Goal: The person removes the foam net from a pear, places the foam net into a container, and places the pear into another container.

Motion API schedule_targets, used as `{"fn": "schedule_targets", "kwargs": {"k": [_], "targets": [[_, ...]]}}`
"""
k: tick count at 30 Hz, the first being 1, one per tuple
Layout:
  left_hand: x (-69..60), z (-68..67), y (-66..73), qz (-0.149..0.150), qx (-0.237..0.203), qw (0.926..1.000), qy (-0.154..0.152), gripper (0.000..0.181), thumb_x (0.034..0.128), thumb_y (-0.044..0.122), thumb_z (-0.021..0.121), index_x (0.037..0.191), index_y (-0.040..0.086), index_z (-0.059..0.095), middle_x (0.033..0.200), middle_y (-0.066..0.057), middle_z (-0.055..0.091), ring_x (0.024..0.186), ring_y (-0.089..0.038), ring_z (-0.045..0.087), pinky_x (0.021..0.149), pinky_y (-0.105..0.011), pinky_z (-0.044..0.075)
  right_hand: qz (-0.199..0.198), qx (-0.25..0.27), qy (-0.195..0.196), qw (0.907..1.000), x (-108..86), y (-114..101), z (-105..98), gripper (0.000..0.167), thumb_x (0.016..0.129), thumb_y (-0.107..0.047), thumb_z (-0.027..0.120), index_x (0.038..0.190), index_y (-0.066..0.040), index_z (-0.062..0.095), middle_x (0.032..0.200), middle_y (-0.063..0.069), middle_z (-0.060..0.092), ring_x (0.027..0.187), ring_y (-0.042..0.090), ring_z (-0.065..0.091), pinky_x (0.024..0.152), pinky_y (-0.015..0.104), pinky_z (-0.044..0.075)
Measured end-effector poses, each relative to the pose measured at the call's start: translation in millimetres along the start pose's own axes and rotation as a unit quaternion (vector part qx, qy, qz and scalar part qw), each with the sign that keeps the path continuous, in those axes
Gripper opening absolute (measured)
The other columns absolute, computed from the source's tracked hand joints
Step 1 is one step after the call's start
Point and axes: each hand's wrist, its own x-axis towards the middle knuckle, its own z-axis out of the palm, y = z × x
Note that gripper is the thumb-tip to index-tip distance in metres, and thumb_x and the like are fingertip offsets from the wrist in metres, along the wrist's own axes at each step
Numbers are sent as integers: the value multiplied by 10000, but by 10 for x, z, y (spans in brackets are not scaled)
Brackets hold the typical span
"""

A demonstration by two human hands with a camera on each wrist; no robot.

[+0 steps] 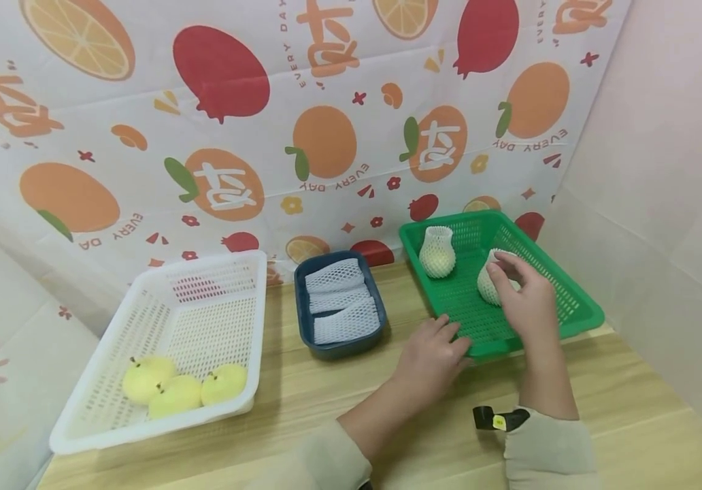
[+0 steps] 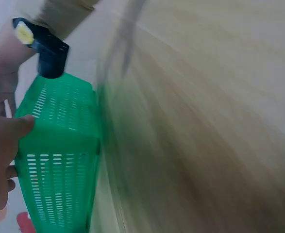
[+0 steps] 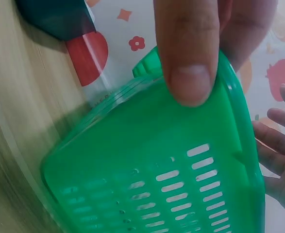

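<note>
My left hand grips the near left corner of a green plastic basket. Its thumb lies over the outside of that corner in the right wrist view. Inside the basket stand two yellow pears in white foam net sleeves: one sleeved pear at the back left, another sleeved pear further right. Over the second one is my right hand, partly hiding it. In the right wrist view, the right hand's fingers are spread and relaxed, with nothing seen between them; the basket wall hides the pear there.
A dark blue tray holding several flat foam net sleeves stands mid-table. On the left, a white basket contains bare yellow pears. A fruit-print cloth covers the wall behind. The table is pale wood.
</note>
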Motion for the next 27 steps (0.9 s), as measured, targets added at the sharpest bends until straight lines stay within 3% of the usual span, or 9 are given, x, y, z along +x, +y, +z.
{"fn": "schedule_targets", "kwargs": {"k": [4,8,11,13,17,19,22,25,27], "targets": [[-14,40,30,20,219,9991,349,107,949,288,652,957,220,736,1140,-33,729,1119,-213,670,888,-313,556,61,42,-26,10000,10,-14,-8,476,976,-483,548,1312,-156,625,1196,99,683,1186,275,615,947,501,479],[-14,57,42,13,113,9977,664,132,978,220,598,913,206,712,1131,-52,731,1102,-229,677,801,-321,584,178,-82,7,9998,23,6,-34,463,973,-491,546,1316,-190,628,1186,76,684,1156,195,626,888,300,488],[10,52,38,28,86,9977,674,132,981,223,592,915,200,705,1142,-61,727,1106,-240,676,758,-327,594,199,-218,-17,9996,73,21,-77,472,972,-496,542,1317,-186,627,1175,72,682,1072,113,619,825,186,456],[26,42,30,0,109,9980,616,127,984,233,592,926,200,701,1160,-62,721,1123,-243,668,747,-324,596,112,-338,-126,9993,161,7,-123,490,978,-491,531,1321,-153,620,1181,100,676,1045,134,604,846,242,472],[16,26,21,-108,168,9985,509,101,969,250,625,933,201,705,1175,-61,715,1132,-245,664,746,-322,598,-99,-980,-835,9916,442,-64,-228,548,994,-468,510,1381,-83,543,1275,193,617,1145,332,579,929,526,470],[-16,23,27,-163,225,9986,453,94,959,270,639,937,212,710,1173,-50,716,1125,-236,668,744,-317,598,-237,-1577,-1403,9772,612,-90,-248,562,998,-417,529,1415,-41,490,1345,252,549,1203,435,527,946,623,425],[-66,25,49,-236,283,9988,332,89,960,274,632,941,232,708,1179,-28,716,1126,-217,667,745,-314,598,-400,-2525,-2367,9373,860,-90,-224,611,987,-338,567,1451,26,406,1411,328,439,1272,516,431,997,672,366],[-107,29,70,-291,340,9985,302,92,958,291,629,932,243,703,1181,-14,715,1129,-203,666,753,-305,597,-367,-3001,-3191,8982,1035,-44,-153,656,956,-269,604,1464,64,357,1447,365,372,1316,550,352,1030,684,330],[-129,34,81,-319,392,9980,380,90,950,297,641,909,243,700,1172,-11,718,1122,-196,669,753,-298,596,-306,-3119,-3568,8800,1096,7,-97,641,945,-230,614,1460,63,369,1453,364,374,1325,552,346,1031,678,342]]}}
